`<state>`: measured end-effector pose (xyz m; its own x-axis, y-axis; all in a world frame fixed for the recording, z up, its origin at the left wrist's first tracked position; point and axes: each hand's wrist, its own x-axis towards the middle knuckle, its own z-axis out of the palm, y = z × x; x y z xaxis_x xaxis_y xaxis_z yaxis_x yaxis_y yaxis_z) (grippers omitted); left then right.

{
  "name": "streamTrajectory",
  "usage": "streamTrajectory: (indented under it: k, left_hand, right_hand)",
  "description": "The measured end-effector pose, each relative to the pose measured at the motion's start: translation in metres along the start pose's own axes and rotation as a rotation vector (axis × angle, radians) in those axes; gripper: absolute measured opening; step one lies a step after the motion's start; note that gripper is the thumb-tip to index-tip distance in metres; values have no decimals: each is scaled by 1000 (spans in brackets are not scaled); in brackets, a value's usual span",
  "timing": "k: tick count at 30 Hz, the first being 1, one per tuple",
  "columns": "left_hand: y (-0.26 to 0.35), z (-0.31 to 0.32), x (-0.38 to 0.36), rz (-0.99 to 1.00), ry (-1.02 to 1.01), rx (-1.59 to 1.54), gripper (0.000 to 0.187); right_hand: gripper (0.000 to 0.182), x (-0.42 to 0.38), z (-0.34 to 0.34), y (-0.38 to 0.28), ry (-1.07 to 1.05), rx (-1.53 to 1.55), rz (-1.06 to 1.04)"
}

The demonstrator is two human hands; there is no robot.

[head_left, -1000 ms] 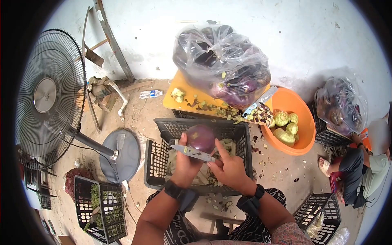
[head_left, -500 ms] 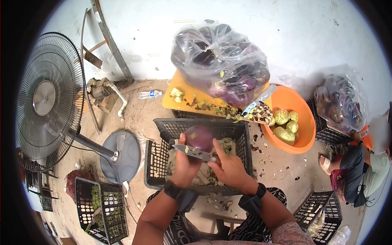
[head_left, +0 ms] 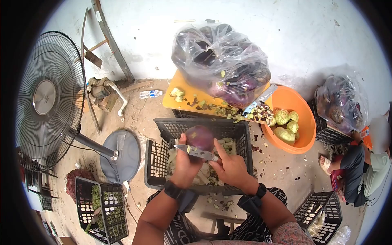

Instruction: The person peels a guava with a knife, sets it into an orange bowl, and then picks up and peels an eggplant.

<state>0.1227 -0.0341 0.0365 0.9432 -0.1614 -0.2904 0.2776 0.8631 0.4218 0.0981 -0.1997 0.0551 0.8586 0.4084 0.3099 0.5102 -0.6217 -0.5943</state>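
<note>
A round purple eggplant (head_left: 200, 137) is held up by my left hand (head_left: 184, 166), fingers closed around its near left side. My right hand (head_left: 232, 168) grips a knife (head_left: 197, 152) by its handle, which the fingers mostly cover. The blade lies across the near side of the eggplant and points left, with small peel bits stuck on it. My right index finger reaches toward the eggplant's right side. Both hands are over a black plastic crate (head_left: 239, 132) that holds pale peelings (head_left: 204, 176).
Beyond the crate, a yellow board (head_left: 173, 102) carries a clear bag of eggplants (head_left: 220, 61), scraps and a cleaver (head_left: 261, 98). An orange basin (head_left: 308, 132) holds several peeled eggplants. A standing fan (head_left: 45, 98) is at left; another person (head_left: 353, 175) sits at right.
The knife blade has slid slightly to the right across the eggplant. Both hands keep their grips, and the surroundings look the same.
</note>
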Motion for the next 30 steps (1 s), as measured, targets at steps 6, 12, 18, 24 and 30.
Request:
streamTrajectory:
  k: [6, 12, 18, 24, 30]
  left_hand:
    - [0, 3, -2, -9, 46, -26, 59]
    - [1, 1, -3, -12, -15, 16, 59]
    - [2, 4, -4, 25, 13, 31, 62]
    - [0, 0, -2, 13, 24, 50, 63]
    - [1, 2, -4, -25, 9, 61, 59]
  right_hand:
    - [74, 1, 3, -4, -5, 10, 64]
    - [75, 2, 5, -7, 26, 114, 123]
    - [73, 2, 3, -5, 57, 79, 59]
    - [71, 1, -1, -4, 69, 86, 40]
    - [70, 0, -8, -4, 22, 29, 29]
